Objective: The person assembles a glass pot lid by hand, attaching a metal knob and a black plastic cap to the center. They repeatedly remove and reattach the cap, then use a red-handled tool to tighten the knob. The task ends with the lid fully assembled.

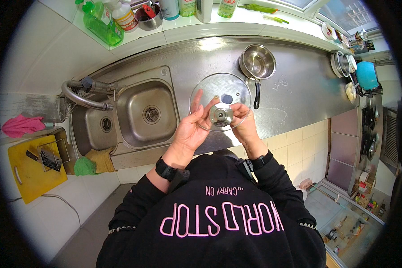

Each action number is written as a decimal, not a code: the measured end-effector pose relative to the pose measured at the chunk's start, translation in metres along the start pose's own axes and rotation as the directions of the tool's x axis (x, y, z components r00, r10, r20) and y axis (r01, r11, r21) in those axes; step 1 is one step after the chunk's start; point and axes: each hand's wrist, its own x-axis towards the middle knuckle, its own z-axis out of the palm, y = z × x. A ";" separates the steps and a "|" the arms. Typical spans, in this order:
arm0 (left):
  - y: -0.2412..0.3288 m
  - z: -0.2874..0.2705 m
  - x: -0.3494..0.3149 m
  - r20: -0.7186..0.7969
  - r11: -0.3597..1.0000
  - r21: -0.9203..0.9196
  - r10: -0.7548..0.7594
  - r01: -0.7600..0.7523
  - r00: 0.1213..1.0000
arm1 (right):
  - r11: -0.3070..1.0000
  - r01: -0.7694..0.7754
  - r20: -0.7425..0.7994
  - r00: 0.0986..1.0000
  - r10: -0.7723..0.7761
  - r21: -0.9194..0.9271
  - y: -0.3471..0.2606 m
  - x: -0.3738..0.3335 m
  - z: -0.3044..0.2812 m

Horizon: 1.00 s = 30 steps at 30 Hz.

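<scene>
The glass lid [210,85] was between the two hands over the bench [299,100]; the left hand [190,132] was clamped on its near left edge, one finger showing through the pane. The right hand [245,128] had its fingers bent beside a round metal piece [221,115] – whether gripping that or the lid, I could not tell – and the piece hid some fingertips.
</scene>
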 end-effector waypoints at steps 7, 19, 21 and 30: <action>0.003 -0.001 0.001 -0.007 0.998 0.053 0.016 -0.015 1.000 | 0.997 -0.062 -0.033 0.997 0.064 0.055 0.000 -0.002 -0.001; 0.013 0.002 -0.003 0.024 0.994 0.107 0.000 -0.002 1.000 | 0.941 -0.233 0.084 0.972 0.219 0.244 -0.003 -0.005 -0.016; 0.012 0.003 -0.003 0.027 0.995 0.102 0.012 -0.015 1.000 | 0.927 -0.235 0.112 0.971 0.211 0.293 -0.007 -0.008 -0.015; 0.007 0.006 -0.002 0.004 0.993 0.111 0.028 -0.028 1.000 | 0.885 -0.247 0.254 0.955 0.153 0.395 -0.003 -0.009 -0.014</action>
